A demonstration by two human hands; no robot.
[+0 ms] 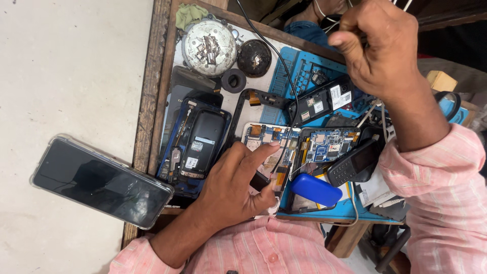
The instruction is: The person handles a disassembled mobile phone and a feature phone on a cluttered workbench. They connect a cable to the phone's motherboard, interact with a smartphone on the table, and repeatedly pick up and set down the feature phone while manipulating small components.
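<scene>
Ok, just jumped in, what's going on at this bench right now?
A person in a pink striped shirt works over a cluttered wooden tray of opened phones. The left hand presses a finger onto an exposed phone board. The right hand is raised in a fist, apparently gripping a thin black cable that runs down to the board. A blue oval piece and a keypad phone lie alongside; a smartphone overhangs the tray's edge.

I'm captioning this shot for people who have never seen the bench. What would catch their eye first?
Probably the clutter of opened phones on the wooden tray: the left hand presses an opened phone with bare circuit boards at the centre, while the right hand hangs raised above the blue mat. A large dark smartphone in a clear case overhangs the tray's left edge.
</scene>
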